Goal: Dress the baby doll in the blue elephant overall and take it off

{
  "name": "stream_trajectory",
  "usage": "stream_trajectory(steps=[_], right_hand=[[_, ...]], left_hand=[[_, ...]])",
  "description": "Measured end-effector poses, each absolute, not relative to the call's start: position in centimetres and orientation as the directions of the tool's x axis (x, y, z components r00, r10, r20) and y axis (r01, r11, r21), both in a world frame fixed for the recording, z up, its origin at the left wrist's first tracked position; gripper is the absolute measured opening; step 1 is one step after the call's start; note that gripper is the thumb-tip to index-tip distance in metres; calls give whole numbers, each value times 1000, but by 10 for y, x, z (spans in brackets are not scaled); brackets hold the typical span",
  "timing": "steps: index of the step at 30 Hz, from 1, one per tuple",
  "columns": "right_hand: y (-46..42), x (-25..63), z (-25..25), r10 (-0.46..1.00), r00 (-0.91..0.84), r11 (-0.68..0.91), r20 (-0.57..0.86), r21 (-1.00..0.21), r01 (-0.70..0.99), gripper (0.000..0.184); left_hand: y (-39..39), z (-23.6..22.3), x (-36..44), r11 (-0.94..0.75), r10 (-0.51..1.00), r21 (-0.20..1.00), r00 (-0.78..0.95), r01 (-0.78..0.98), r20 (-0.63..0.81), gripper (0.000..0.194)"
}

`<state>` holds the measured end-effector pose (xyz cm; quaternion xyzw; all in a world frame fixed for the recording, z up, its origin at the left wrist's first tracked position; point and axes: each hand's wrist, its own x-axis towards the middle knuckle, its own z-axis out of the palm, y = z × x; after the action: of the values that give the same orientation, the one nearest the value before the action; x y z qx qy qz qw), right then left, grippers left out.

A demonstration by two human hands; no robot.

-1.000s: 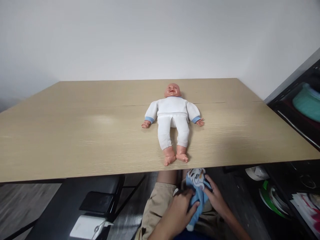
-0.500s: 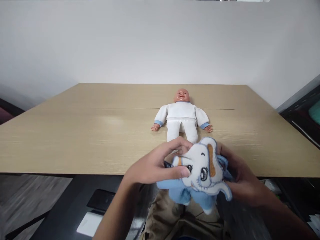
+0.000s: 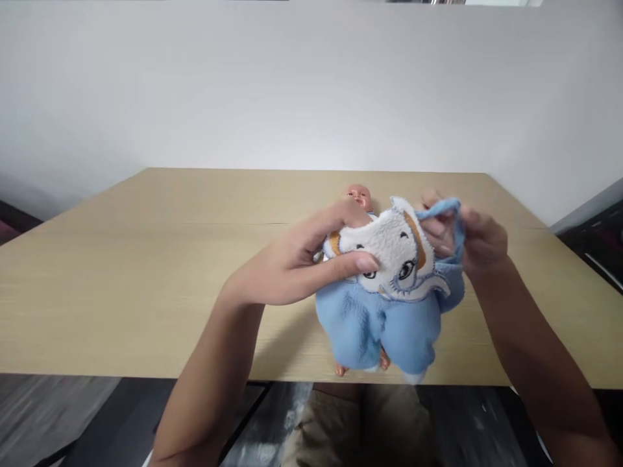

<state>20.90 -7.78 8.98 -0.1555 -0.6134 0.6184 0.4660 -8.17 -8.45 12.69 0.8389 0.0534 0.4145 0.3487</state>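
Blue doll overalls (image 3: 355, 318) with a white elephant-face bib hang above the table in front of me. My left hand (image 3: 321, 253) pinches the bib at its left side, thumb on the front, fingers behind. At the bib's right, my right hand (image 3: 474, 237) has its fingers around a looped blue strap (image 3: 440, 207). Behind the overalls a baby doll (image 3: 359, 194) lies face up on the table. Its head shows above the bib, and its feet peek out below the overalls; most of its body is hidden.
The light wooden table (image 3: 146, 272) reaches back to a white wall (image 3: 243, 84). Its front edge lies just in front of my lap. A dark piece of furniture (image 3: 598, 240) stands beyond the right edge.
Both hands have lifted the overalls up and forward from above my lap to in front of the doll, now mostly covered. My right hand has pulled the strap out into a loop.
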Motion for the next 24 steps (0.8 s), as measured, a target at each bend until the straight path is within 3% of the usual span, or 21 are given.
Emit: stream_trajectory(steps=[3,8,11,15,19,24], right_hand=[[-50,220,91,719,-603,268,346,-938,-219,35],[-40,224,99,652,-700,407,291,-913,-1,57],[-44,217,98,535,-824,463,187,-881,100,44],[-47,201,87,406,-866,376,293,-917,-134,31],[-50,188,87,646,-645,280,408,-913,-297,18],[-46,198,100,818,-366,325,444,-882,-342,25]], left_hand=[[-71,133,-77,-782,336,586,649,-212,683,9],[-50,126,-70,-773,281,563,639,-291,716,12],[-37,119,-65,-757,284,582,650,-299,704,18],[-31,119,-71,-751,396,640,665,-162,633,20],[-35,122,-83,-740,497,668,604,-80,623,17],[-36,119,-88,-683,570,728,579,-62,584,22]])
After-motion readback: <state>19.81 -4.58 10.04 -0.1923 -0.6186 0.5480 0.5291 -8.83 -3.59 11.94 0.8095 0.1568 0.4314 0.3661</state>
